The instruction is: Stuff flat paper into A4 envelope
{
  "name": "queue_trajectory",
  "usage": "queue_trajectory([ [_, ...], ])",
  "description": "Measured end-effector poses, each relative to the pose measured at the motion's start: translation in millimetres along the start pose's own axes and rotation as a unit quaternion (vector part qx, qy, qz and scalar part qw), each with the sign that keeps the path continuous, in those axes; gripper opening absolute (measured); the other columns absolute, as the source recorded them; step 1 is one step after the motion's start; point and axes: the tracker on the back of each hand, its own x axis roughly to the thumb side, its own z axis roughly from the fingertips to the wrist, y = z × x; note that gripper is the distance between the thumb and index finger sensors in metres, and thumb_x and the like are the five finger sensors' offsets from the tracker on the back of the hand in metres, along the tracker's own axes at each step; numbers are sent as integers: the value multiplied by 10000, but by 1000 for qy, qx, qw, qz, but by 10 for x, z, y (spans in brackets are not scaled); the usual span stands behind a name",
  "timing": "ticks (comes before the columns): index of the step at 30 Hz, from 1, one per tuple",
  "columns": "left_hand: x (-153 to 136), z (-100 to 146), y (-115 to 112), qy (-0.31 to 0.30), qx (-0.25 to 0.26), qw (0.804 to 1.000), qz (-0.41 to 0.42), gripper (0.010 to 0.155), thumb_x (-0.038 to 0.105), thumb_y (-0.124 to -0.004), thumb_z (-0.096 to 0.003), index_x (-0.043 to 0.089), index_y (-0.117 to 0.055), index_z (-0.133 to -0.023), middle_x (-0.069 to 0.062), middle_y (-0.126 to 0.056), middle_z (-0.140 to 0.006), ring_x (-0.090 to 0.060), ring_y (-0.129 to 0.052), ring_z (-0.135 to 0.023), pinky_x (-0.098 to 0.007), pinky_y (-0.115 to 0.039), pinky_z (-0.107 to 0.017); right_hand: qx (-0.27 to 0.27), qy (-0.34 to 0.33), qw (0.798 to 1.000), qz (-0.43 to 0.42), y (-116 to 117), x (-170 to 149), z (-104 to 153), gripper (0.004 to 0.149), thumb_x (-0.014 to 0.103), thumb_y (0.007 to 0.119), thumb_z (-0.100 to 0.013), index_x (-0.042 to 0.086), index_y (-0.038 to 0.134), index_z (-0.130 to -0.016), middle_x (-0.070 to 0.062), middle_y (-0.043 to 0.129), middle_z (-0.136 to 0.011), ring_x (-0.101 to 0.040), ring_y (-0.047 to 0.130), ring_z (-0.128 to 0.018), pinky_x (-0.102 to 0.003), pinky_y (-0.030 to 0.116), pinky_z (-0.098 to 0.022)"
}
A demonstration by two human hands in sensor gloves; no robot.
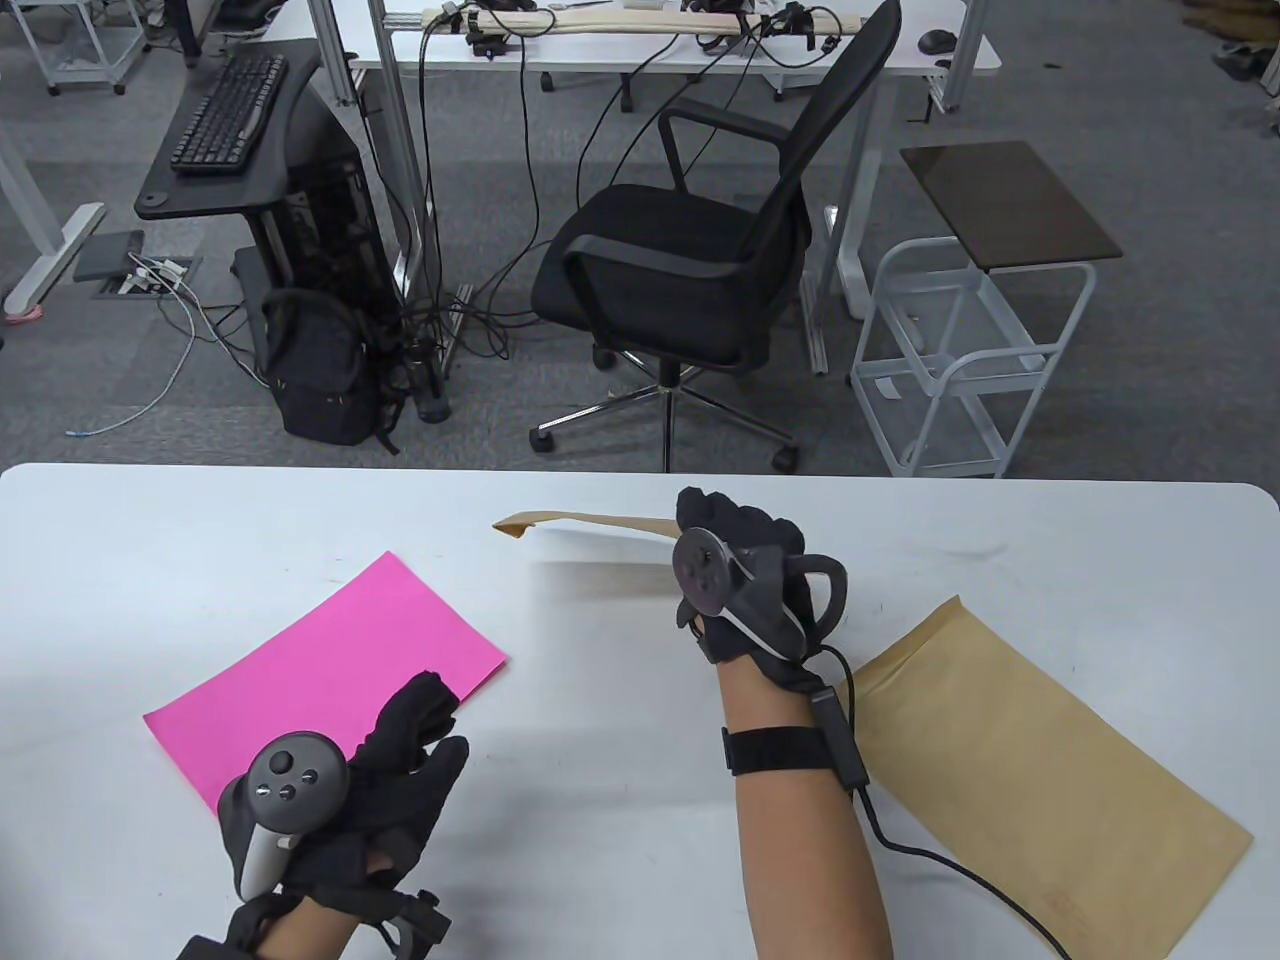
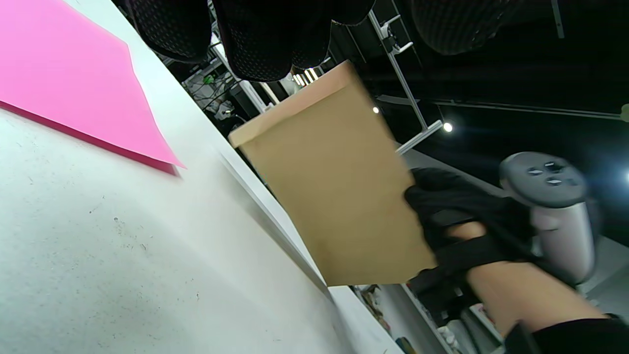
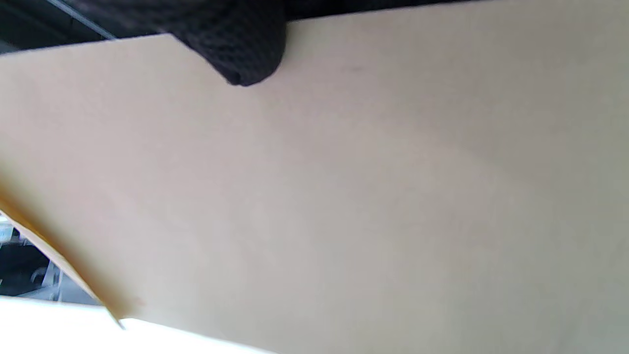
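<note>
A pink paper sheet lies flat on the white table at the left; it also shows in the left wrist view. My right hand grips one end of a brown envelope and holds it lifted above the table, seen nearly edge-on. The same envelope shows in the left wrist view and fills the right wrist view. My left hand hovers by the pink sheet's near corner with fingers loosely extended, holding nothing. A second brown envelope lies flat at the right.
The table's far edge runs behind the lifted envelope. Beyond it stand a black office chair, a white wire cart and a backpack on the floor. A cable trails from my right wrist over the second envelope.
</note>
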Motion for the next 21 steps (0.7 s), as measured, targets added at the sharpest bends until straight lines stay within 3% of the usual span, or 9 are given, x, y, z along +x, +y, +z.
queue_trajectory([
  [4,0,1,1,0,-3,1000,3,768,551,-715,-469,221,-460,-1114,-3,-640,-1122,-286,-808,-1017,-535,-729,-749,73,-2,997,25,488,60,40,403,366,841,-517,370,747,-909,104,819,-872,-243,899,-796,-525,747,-578],
  [10,1,1,3,0,-4,1000,4,765,550,-716,-469,222,-466,-1113,1,-644,-1120,-284,-811,-1015,-535,-730,-748,167,27,985,28,973,-8,89,426,362,850,-499,379,752,-913,102,794,-901,-254,872,-827,-547,726,-594],
  [18,-25,4,44,3,6,1000,13,759,546,-718,-468,221,-475,-1110,-2,-654,-1114,-289,-814,-1009,-538,-730,-746,242,41,969,12,1318,-55,261,462,355,871,-470,375,756,-917,97,784,-914,-242,882,-822,-530,747,-588],
  [21,-24,-8,20,5,-2,1000,20,758,547,-716,-470,222,-475,-1111,0,-653,-1116,-289,-813,-1012,-538,-728,-750,267,51,962,15,1301,-47,282,474,302,828,-463,387,743,-922,100,716,-965,-239,822,-886,-556,713,-614],
])
